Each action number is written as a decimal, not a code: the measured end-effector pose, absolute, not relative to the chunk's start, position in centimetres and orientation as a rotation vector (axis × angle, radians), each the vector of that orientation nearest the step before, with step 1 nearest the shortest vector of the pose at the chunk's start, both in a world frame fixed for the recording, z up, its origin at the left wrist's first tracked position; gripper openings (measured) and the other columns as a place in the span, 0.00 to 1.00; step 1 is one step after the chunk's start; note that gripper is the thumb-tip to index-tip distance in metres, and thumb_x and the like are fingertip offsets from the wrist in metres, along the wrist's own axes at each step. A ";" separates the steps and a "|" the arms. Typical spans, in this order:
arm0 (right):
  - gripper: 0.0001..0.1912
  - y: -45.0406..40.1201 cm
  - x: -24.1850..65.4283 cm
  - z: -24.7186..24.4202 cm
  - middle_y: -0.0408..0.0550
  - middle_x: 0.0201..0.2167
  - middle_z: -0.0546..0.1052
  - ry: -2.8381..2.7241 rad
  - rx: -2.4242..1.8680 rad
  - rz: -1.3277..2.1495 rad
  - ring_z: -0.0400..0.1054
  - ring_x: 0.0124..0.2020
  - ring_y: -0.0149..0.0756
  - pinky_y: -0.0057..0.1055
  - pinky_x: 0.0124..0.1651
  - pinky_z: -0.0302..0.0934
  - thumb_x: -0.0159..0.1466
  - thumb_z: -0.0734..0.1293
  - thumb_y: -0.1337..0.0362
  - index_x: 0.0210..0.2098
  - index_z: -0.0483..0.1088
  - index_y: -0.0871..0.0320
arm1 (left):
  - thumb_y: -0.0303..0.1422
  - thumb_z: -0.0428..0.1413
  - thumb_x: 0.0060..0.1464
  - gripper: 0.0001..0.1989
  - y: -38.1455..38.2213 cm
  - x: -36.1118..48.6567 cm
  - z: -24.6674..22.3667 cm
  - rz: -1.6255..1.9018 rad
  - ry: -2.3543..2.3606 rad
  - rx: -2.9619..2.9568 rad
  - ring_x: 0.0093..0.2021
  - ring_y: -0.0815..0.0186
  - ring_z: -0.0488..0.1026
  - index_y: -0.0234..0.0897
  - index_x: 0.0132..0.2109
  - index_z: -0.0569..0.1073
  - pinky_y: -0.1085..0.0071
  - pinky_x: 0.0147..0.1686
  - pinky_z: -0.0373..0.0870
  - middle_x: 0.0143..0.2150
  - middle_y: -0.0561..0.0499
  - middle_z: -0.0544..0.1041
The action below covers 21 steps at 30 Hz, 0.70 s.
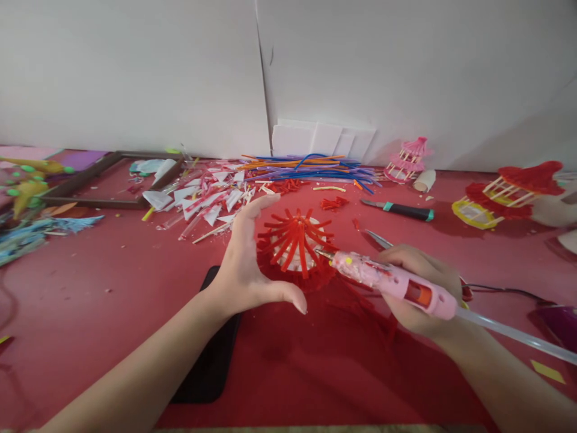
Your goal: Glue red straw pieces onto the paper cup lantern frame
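Observation:
A small roof-like craft piece stands on the red table, with red fuzzy strips fanning out from its top over a pale round base. My left hand curves around its left side, thumb and fingers wide apart, gripping nothing. In my right hand is a pink hot glue gun, a clear glue stick trailing from its rear. The gun's metal tip points at the right side of the piece, close to the red strips; whether it touches cannot be made out. Scissors lie partly behind my right hand.
Behind lie blue and orange pipe cleaners, a scrap pile and red cuttings. A utility knife and red-yellow pagoda model sit right; a pink pagoda stands farther back. A black phone lies under my left forearm.

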State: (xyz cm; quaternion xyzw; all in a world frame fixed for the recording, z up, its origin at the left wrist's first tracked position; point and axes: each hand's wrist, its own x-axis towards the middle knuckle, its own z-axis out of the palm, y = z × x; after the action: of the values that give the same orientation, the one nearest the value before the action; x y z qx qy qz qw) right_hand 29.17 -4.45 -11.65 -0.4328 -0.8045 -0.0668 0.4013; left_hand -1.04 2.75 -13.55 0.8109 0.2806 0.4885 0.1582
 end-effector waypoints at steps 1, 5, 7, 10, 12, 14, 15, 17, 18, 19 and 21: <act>0.06 -4.5 29.1 -11.5 0.46 0.28 0.80 -2.033 -1.095 -0.175 0.76 0.26 0.40 0.33 0.27 0.68 0.63 0.68 0.70 0.38 0.71 0.51 | 0.69 0.69 0.33 0.70 2.9 -0.9 -13.7 1.411 0.796 2.329 0.72 0.34 0.62 0.45 0.76 0.51 0.32 0.71 0.58 0.72 0.30 0.60; 0.07 -4.5 28.8 -11.0 0.46 0.25 0.79 -2.015 -1.125 -0.196 0.75 0.24 0.40 0.33 0.26 0.66 0.63 0.67 0.70 0.36 0.68 0.50 | 0.63 0.71 0.40 0.66 3.2 -0.5 -13.5 1.436 0.719 2.386 0.68 0.40 0.68 0.47 0.76 0.47 0.34 0.66 0.68 0.67 0.31 0.63; 0.08 -4.6 28.7 -10.8 0.46 0.25 0.79 -2.030 -1.138 -0.199 0.75 0.24 0.39 0.33 0.25 0.66 0.63 0.66 0.71 0.35 0.67 0.49 | 0.62 0.70 0.43 0.63 3.2 -0.4 -13.3 1.402 0.723 2.409 0.65 0.42 0.71 0.47 0.75 0.47 0.35 0.63 0.73 0.64 0.33 0.65; 0.08 -4.6 28.7 -10.6 0.45 0.24 0.78 -2.040 -1.116 -0.224 0.73 0.23 0.37 0.31 0.24 0.65 0.63 0.66 0.71 0.34 0.67 0.50 | 0.62 0.69 0.45 0.60 3.1 -0.5 -13.2 1.359 0.777 2.410 0.62 0.43 0.73 0.48 0.74 0.47 0.39 0.56 0.79 0.62 0.34 0.65; 0.07 -4.6 28.8 -10.6 0.44 0.23 0.77 -2.035 -1.113 -0.238 0.72 0.21 0.36 0.30 0.23 0.63 0.64 0.65 0.70 0.33 0.66 0.51 | 0.63 0.69 0.45 0.60 3.0 -0.6 -13.4 1.345 0.800 2.412 0.60 0.43 0.73 0.49 0.73 0.46 0.44 0.50 0.82 0.63 0.34 0.64; 0.07 -4.6 28.9 -10.6 0.43 0.22 0.75 -2.034 -1.127 -0.243 0.69 0.19 0.34 0.29 0.21 0.62 0.64 0.65 0.71 0.33 0.66 0.51 | 0.62 0.68 0.47 0.59 3.0 -0.6 -13.7 1.345 0.797 2.403 0.60 0.44 0.73 0.50 0.73 0.45 0.46 0.48 0.83 0.64 0.33 0.62; 0.08 -4.7 29.0 -10.7 0.42 0.22 0.75 -2.037 -1.137 -0.244 0.69 0.19 0.33 0.28 0.21 0.61 0.64 0.65 0.71 0.33 0.66 0.51 | 0.62 0.68 0.48 0.58 3.0 -0.6 -13.8 1.344 0.794 2.396 0.60 0.44 0.73 0.51 0.73 0.45 0.46 0.48 0.83 0.64 0.33 0.62; 0.09 -4.7 29.1 -10.8 0.41 0.21 0.74 -2.039 -1.149 -0.251 0.69 0.19 0.33 0.28 0.21 0.62 0.63 0.65 0.73 0.34 0.66 0.51 | 0.61 0.68 0.50 0.57 3.0 -0.7 -14.0 1.335 0.803 2.382 0.60 0.44 0.73 0.51 0.73 0.45 0.43 0.51 0.81 0.64 0.34 0.62; 0.09 -4.7 29.2 -10.8 0.41 0.21 0.75 -2.043 -1.139 -0.253 0.70 0.20 0.33 0.27 0.22 0.62 0.63 0.65 0.73 0.34 0.66 0.51 | 0.61 0.68 0.51 0.56 3.0 -0.7 -14.1 1.330 0.814 2.378 0.60 0.44 0.72 0.50 0.73 0.46 0.41 0.53 0.80 0.64 0.34 0.62; 0.09 -4.7 29.2 -10.8 0.41 0.21 0.75 -2.044 -1.129 -0.255 0.70 0.20 0.33 0.28 0.22 0.63 0.63 0.65 0.73 0.34 0.66 0.51 | 0.61 0.67 0.51 0.55 3.0 -0.7 -14.1 1.326 0.824 2.377 0.61 0.43 0.72 0.50 0.73 0.46 0.38 0.56 0.78 0.64 0.34 0.62; 0.09 -4.7 29.3 -10.8 0.42 0.22 0.75 -2.050 -1.113 -0.250 0.69 0.20 0.33 0.28 0.22 0.63 0.63 0.65 0.73 0.34 0.66 0.51 | 0.60 0.67 0.52 0.53 2.9 -0.8 -14.2 1.336 0.839 2.380 0.62 0.41 0.71 0.49 0.72 0.48 0.35 0.58 0.74 0.64 0.34 0.63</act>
State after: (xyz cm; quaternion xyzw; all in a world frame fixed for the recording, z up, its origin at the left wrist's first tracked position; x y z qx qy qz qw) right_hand 29.25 -4.69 -10.82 -0.4375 -0.8055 -0.0983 0.3875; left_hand -0.80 2.95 -14.17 0.8249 0.2907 0.4633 0.1427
